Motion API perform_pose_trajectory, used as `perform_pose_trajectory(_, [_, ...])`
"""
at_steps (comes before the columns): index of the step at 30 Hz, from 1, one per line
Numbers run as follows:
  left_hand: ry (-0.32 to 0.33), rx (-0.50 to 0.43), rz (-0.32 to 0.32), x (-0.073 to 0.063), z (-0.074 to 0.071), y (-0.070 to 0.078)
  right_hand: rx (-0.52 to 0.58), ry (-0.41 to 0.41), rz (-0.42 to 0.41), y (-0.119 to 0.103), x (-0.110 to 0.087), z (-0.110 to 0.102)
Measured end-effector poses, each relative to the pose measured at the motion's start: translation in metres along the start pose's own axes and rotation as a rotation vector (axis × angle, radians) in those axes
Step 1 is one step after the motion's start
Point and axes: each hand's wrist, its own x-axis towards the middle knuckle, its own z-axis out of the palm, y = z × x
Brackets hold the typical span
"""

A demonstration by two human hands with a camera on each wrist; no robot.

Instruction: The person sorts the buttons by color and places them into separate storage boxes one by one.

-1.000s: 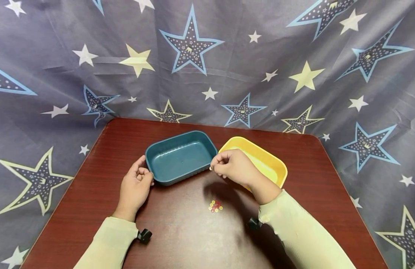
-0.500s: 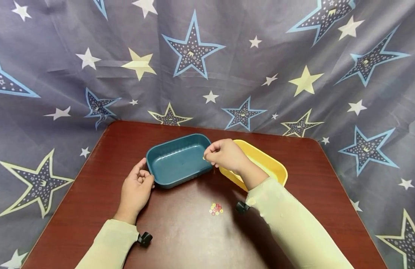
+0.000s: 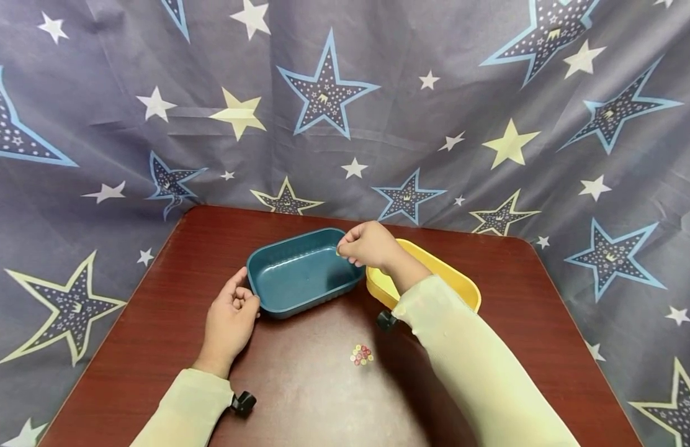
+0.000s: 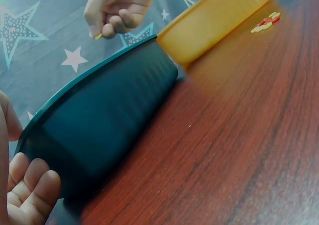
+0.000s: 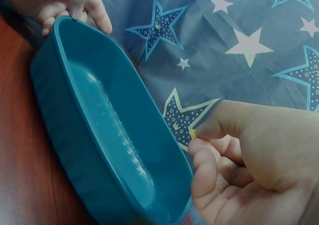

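A teal rectangular tray [image 3: 300, 279] stands on the table, nothing visible inside it. At its left end, my left hand [image 3: 230, 326] holds the corner, with thumb and index finger against the walls; curled fingertips [image 4: 37, 177] press the outside in the left wrist view. Above the tray's right end is my right hand [image 3: 370, 245]. Its thumb and index finger pinch a small yellow button [image 5: 193, 133], mostly hidden by the fingertips. On the table in front lies a small pile of red and yellow buttons [image 3: 362, 355], too small to make out in detail.
A yellow tray [image 3: 457, 276] stands to the right of the teal one, partly behind my right forearm. The brown wooden table [image 3: 300, 385] reaches back to a grey star-patterned curtain [image 3: 389, 112]. A black wrist camera [image 3: 244, 402] sticks out from my left sleeve.
My right hand has moved left and away from me, from beside the yellow tray to over the teal tray's right end, still pinching the button. The left hand stays at the teal tray.
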Motion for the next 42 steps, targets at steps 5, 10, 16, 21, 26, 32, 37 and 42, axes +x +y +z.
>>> perform_pose_trajectory(5, [-0.007,0.033,-0.019,-0.003,-0.002,0.0,-0.002,-0.023,0.023,0.003,0.001,0.002])
perform_pose_trajectory(10, [-0.011,0.052,-0.02,-0.004,-0.002,-0.002,0.003,-0.027,0.039,0.006,0.0,0.004])
perform_pose_trajectory(16, [0.001,0.036,-0.008,-0.004,-0.001,-0.002,0.0,-0.018,0.023,0.005,-0.003,0.004])
perform_pose_trajectory(21, [0.007,0.031,-0.007,-0.004,0.0,-0.001,-0.031,-0.003,-0.01,0.003,-0.008,-0.002])
perform_pose_trajectory(26, [0.014,0.028,-0.004,-0.003,0.001,0.0,-0.068,0.006,-0.055,-0.003,-0.018,-0.013])
perform_pose_trajectory(32, [0.014,0.03,0.001,-0.002,0.001,0.0,-0.089,-0.031,-0.094,-0.011,-0.032,-0.026])
perform_pose_trajectory(37, [0.009,0.033,-0.003,-0.001,0.001,0.001,-0.151,-0.038,-0.124,-0.015,-0.047,-0.03])
perform_pose_trajectory(42, [0.006,0.028,-0.014,-0.001,0.0,0.003,-0.233,-0.021,-0.158,-0.016,-0.062,-0.032])
